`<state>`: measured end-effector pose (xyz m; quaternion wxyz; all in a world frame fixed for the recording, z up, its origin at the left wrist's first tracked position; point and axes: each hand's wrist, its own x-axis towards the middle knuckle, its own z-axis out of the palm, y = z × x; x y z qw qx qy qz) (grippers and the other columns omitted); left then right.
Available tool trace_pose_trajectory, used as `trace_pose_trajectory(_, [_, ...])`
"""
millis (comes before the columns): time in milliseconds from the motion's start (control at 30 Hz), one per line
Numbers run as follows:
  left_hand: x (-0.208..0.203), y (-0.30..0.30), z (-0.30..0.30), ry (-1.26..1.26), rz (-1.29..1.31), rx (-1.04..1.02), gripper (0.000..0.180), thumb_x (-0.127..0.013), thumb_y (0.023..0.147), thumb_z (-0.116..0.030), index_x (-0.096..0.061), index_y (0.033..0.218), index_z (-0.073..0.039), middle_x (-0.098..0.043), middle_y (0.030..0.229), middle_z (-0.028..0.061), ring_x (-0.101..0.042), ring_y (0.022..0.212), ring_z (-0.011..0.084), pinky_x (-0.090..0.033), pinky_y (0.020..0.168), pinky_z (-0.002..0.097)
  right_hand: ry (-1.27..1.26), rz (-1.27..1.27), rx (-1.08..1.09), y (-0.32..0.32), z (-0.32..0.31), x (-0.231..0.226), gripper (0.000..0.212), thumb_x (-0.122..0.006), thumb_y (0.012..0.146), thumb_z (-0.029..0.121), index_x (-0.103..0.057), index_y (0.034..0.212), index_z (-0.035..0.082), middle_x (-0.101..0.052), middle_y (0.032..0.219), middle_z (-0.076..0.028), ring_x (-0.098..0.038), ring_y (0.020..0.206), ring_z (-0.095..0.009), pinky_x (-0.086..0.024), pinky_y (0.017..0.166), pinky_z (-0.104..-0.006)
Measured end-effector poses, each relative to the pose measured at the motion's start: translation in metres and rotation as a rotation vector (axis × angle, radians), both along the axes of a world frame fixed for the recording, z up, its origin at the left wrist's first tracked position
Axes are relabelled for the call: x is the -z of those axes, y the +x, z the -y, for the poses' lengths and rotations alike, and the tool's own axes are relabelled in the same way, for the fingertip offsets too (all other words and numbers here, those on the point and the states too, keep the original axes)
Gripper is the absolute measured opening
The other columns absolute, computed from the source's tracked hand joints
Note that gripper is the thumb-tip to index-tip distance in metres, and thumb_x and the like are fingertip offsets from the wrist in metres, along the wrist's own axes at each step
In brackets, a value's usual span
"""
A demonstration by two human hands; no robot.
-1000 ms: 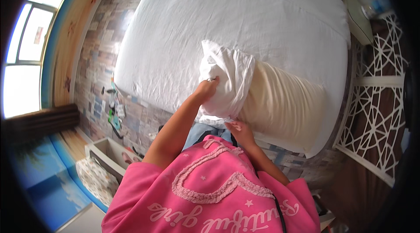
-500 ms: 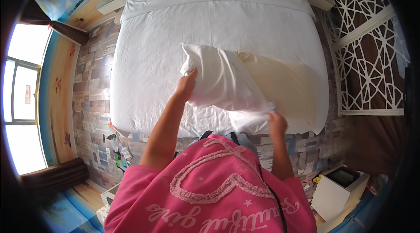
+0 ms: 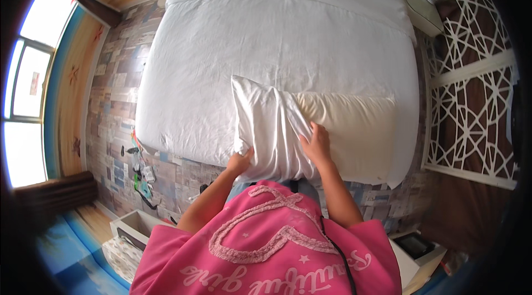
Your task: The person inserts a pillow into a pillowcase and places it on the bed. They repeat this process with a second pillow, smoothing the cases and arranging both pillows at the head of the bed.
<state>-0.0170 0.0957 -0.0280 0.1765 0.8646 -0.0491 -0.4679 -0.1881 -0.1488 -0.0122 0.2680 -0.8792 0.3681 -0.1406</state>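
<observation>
Head view: white-covered bed [image 3: 277, 34], a cream pillow [image 3: 354, 134] at its near edge, right of centre, its left part inside a white pillowcase [image 3: 269, 129].

The pillow lies so near the bed's edge that a hard tug toward me could tip it over. The pillowcase runs in slanting creases, and its far left corner looks slack; pulling unevenly could twist it and leave that corner unfilled. My left hand [image 3: 240, 163] has its fingers clamped on the cloth at the near left; should that grip slacken, the pillowcase could shift crooked. My right hand [image 3: 317, 144] is at the pillowcase's mouth, thumb and forefinger tips apart; I cannot tell whether they pinch the hem, and a loose hold might let it fold under.
</observation>
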Motion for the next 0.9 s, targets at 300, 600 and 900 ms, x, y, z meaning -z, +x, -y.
trace_pose_trajectory(300, [0.021, -0.011, -0.009, 0.059, 0.215, 0.081, 0.081, -0.068, 0.076, -0.034, -0.036, 0.138, 0.008, -0.049, 0.129, 0.0314, -0.048, 0.122, 0.0429, -0.041, 0.101, 0.0441, 0.645, -0.11, 0.223, 0.114, 0.039, 0.043, 0.058, -0.072, 0.081, 0.041, -0.059, 0.101, -0.012, -0.068, 0.099, -0.024, -0.067, 0.089, -0.029, -0.051, 0.077, -0.0371])
trace_pose_trajectory(600, [-0.015, 0.044, 0.123, -0.555, 0.729, 0.07, 0.045, -0.072, 0.08, -0.018, -0.056, 0.12, -0.007, -0.048, 0.13, 0.0212, -0.042, 0.123, 0.0405, -0.035, 0.104, 0.0475, 0.595, -0.143, 0.211, 0.018, 0.081, 0.009, 0.033, -0.061, 0.092, 0.027, -0.06, 0.102, -0.004, -0.068, 0.092, -0.011, -0.063, 0.082, -0.022, -0.047, 0.071, -0.0338])
trace_pose_trajectory(900, [0.015, 0.049, 0.163, -0.122, 0.621, -0.455, 0.083, -0.067, 0.079, -0.056, -0.042, 0.133, 0.003, -0.044, 0.134, 0.0228, -0.033, 0.131, 0.0419, -0.034, 0.105, 0.0494, 1.827, 0.557, 0.711, 0.019, 0.043, 0.016, 0.044, -0.058, 0.096, 0.033, -0.056, 0.126, 0.0, -0.064, 0.119, -0.012, -0.064, 0.104, -0.022, -0.051, 0.092, -0.0387])
